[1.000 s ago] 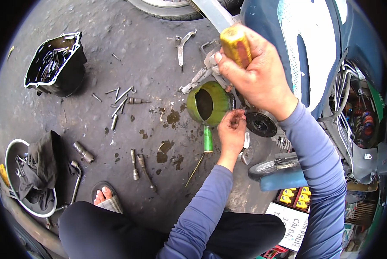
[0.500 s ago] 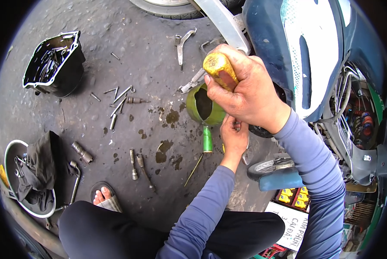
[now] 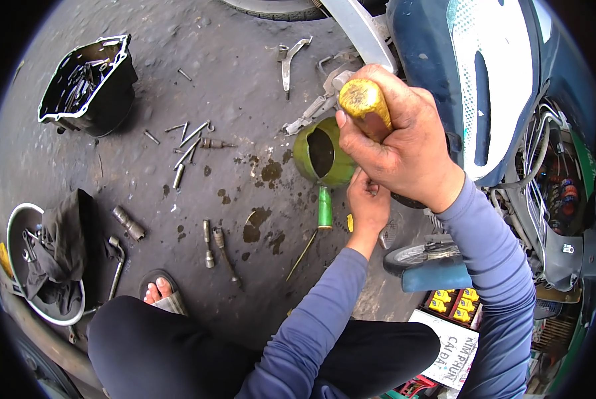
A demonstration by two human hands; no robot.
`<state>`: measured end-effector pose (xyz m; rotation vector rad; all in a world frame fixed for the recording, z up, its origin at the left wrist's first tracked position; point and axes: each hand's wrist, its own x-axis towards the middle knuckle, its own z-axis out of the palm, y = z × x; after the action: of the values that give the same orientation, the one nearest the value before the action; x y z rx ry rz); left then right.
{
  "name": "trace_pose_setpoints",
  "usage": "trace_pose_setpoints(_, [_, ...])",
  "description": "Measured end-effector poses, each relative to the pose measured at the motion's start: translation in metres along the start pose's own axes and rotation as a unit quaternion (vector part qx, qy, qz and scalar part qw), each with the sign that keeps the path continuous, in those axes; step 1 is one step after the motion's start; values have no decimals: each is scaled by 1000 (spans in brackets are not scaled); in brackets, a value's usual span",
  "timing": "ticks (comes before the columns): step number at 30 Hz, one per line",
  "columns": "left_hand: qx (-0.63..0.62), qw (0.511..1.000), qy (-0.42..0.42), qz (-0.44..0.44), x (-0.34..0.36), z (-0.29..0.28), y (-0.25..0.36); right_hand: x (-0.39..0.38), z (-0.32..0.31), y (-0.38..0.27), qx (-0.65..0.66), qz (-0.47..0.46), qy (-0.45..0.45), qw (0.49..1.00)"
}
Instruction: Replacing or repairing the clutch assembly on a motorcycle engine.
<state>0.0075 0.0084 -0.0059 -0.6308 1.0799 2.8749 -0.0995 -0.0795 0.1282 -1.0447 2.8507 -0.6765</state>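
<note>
Our right hand wraps round a yellow handle, nearer us than the green jug. Our left hand bends its fingers beside the jug; whether they pinch anything, we cannot tell. The jug sits on the ground, near its edge by the scooter.

yel + grn on a dk gray floor
tool handle yel w/ brown patch, container olive grn w/ brighter grn grip, sleeves plain blue-gray, bodywork dk blue + wht w/ teal dots
</note>
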Motion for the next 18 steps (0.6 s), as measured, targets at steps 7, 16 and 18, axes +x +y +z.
trace_pose_setpoints(7, [17,1000,-21,2,1,-2,2,-1,-1,-2,-14,0,-23,1000])
trace_pose_setpoints(16, [136,987,-44,71,4,-8,-10,8,23,-3,-89,35,-57,994])
trace_pose_setpoints(18, [9,999,-22,-34,2,-4,-10,22,14,12,-84,112,-32,990])
